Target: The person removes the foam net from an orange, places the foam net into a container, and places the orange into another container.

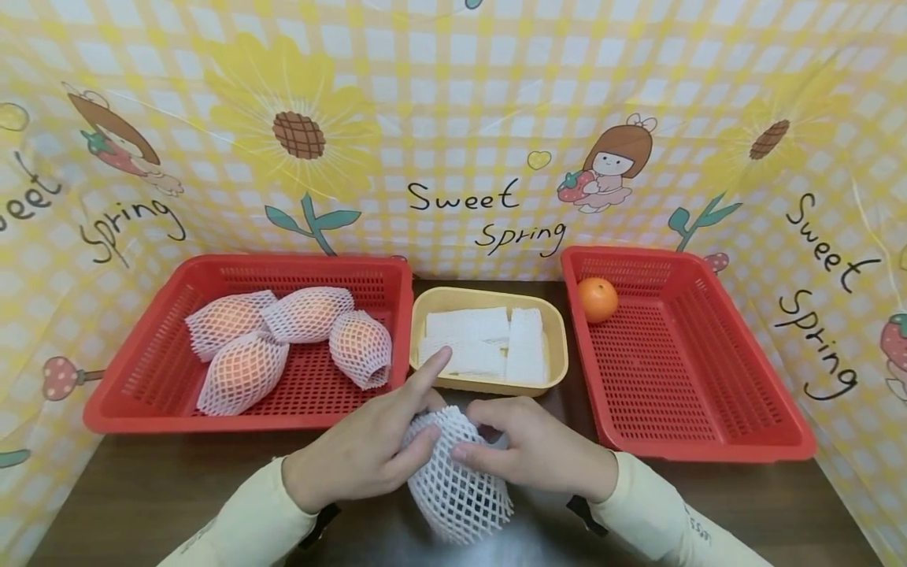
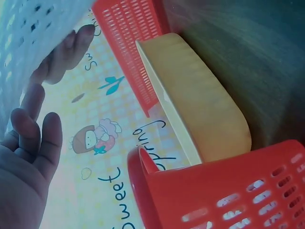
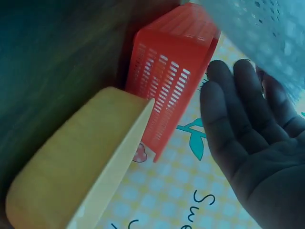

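Note:
A white foam fruit net (image 1: 459, 498) is spread into a tube over the front of the table, dark showing through its mesh. My left hand (image 1: 364, 449) holds its upper left side between thumb and fingers, the index finger pointing up and away. On the other side, my right hand (image 1: 542, 453) pinches the upper edge with thumb and forefinger. The left wrist view has the net (image 2: 33, 43) at top left, above the fingers. In the right wrist view the net (image 3: 267, 36) fills the top right corner, over the fingers.
A yellow tray (image 1: 560, 354) of flat white foam nets stands just beyond the hands. To its left, a red basket (image 1: 248, 423) contains several orange fruits in nets (image 1: 244, 374). Another red basket (image 1: 708, 453) on the right has one bare orange (image 1: 598, 299). Patterned cloth rises behind.

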Demonstrator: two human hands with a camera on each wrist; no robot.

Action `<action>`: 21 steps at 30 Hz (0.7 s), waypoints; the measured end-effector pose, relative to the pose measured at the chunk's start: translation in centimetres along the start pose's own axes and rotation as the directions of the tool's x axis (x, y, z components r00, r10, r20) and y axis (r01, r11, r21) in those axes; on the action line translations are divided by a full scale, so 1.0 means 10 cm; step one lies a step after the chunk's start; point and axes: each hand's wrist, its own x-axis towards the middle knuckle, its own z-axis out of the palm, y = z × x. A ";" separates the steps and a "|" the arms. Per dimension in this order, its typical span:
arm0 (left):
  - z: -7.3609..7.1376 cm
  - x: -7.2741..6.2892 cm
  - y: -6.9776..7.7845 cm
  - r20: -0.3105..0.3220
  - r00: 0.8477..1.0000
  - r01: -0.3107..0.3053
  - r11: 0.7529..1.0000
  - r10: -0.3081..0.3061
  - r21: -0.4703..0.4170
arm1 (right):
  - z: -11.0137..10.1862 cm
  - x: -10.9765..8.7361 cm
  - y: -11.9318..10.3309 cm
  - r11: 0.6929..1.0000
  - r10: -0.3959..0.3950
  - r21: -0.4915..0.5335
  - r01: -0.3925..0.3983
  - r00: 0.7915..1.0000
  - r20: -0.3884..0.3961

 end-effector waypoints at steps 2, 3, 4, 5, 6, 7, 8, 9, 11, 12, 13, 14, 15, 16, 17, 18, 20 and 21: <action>0.00 -0.01 0.00 -0.005 1.000 0.011 1.000 -0.011 0.001 | 0.02 -0.02 0.01 0.998 0.002 0.058 -0.001 1.000 -0.023; 0.01 -0.01 0.00 -0.011 1.000 0.011 1.000 -0.011 0.002 | 0.03 -0.03 0.02 0.996 0.006 0.086 -0.002 0.999 -0.040; 0.01 -0.02 -0.01 -0.018 1.000 0.011 1.000 -0.011 0.001 | 0.04 -0.03 0.02 0.994 0.010 0.113 -0.004 0.998 -0.057; 0.01 -0.03 -0.01 -0.027 1.000 0.008 1.000 -0.008 0.001 | 0.04 -0.04 0.03 0.990 0.016 0.144 -0.005 0.997 -0.076; 0.01 -0.03 -0.01 -0.035 0.999 -0.001 1.000 0.001 -0.005 | 0.05 -0.04 0.04 0.984 0.026 0.180 -0.008 0.995 -0.093; 0.01 -0.03 -0.02 -0.041 0.999 -0.007 1.000 0.006 -0.013 | 0.05 -0.05 0.04 0.977 0.036 0.213 -0.011 0.993 -0.112; 0.01 -0.03 -0.02 -0.049 0.999 -0.018 1.000 0.018 -0.016 | 0.06 -0.05 0.05 0.972 0.047 0.236 -0.014 0.990 -0.133; 0.01 -0.03 -0.02 -0.056 0.998 -0.031 0.999 0.030 -0.018 | 0.07 -0.05 0.05 0.967 0.058 0.256 -0.017 0.987 -0.151; 0.02 -0.01 -0.03 -0.070 0.996 -0.055 0.998 0.053 -0.029 | 0.08 -0.05 0.06 0.959 0.070 0.282 -0.016 0.981 -0.182; 0.03 -0.01 -0.02 -0.071 0.996 -0.059 0.997 0.056 -0.042 | 0.09 -0.06 0.07 0.957 0.077 0.290 -0.019 0.978 -0.192; 0.03 0.00 -0.02 -0.074 0.995 -0.066 0.996 0.062 -0.052 | 0.10 -0.06 0.07 0.955 0.081 0.296 -0.019 0.977 -0.199; 0.04 0.01 -0.02 -0.078 0.995 -0.072 0.995 0.067 -0.064 | 0.10 -0.06 0.08 0.953 0.086 0.302 -0.021 0.975 -0.204; 0.05 0.01 -0.02 -0.079 0.994 -0.075 0.994 0.069 -0.078 | 0.11 -0.06 0.08 0.950 0.089 0.311 -0.021 0.975 -0.205; 0.05 0.02 -0.02 -0.077 0.995 -0.074 0.993 0.067 -0.096 | 0.12 -0.07 0.09 0.947 0.092 0.321 -0.023 0.975 -0.203; 0.05 0.02 -0.02 -0.071 0.996 -0.059 0.992 0.051 -0.115 | 0.13 -0.07 0.09 0.945 0.097 0.326 -0.026 0.974 -0.202; 0.06 0.02 -0.01 -0.064 0.997 -0.046 0.990 0.037 -0.137 | 0.13 -0.07 0.10 0.942 0.101 0.336 -0.029 0.974 -0.201; 0.06 0.03 0.00 -0.052 0.999 -0.014 0.985 0.005 -0.171 | 0.14 -0.07 0.10 0.938 0.106 0.345 -0.031 0.974 -0.202; 0.06 0.03 0.01 -0.046 0.999 0.004 0.983 -0.012 -0.185 | 0.14 -0.07 0.10 0.937 0.107 0.349 -0.030 0.973 -0.204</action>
